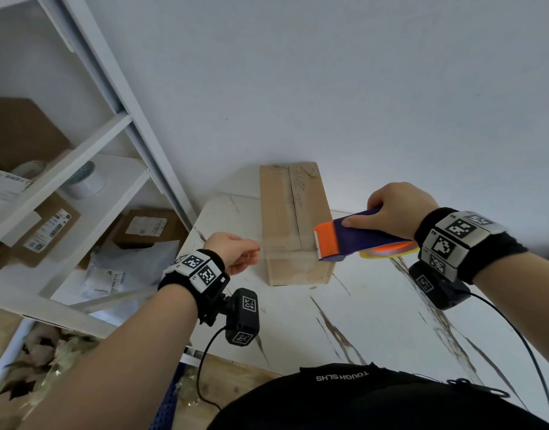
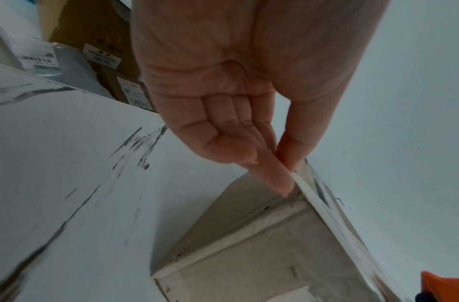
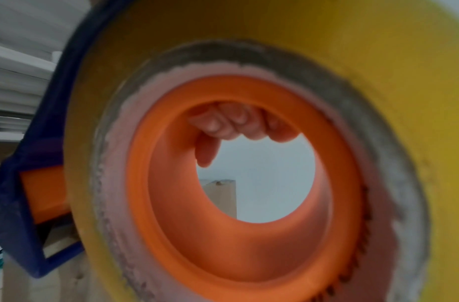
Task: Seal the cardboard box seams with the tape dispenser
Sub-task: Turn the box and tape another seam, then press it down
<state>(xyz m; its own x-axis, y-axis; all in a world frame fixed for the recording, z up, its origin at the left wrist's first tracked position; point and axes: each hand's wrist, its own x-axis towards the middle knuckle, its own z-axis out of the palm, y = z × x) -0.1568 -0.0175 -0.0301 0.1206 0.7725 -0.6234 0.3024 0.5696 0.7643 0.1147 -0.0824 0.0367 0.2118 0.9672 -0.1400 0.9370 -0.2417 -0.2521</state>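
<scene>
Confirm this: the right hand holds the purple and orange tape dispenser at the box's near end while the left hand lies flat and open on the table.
Not quite. The left hand is not flat on the table: the left wrist view shows it pinching the tape end beside the cardboard box. The right hand does hold the tape dispenser there.

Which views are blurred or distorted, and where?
Head view: sharp, but wide-angle bending tilts the shelf. Left wrist view: the table smears near the lower edge. Right wrist view: the tape roll fills the frame, soft and out of focus.
</scene>
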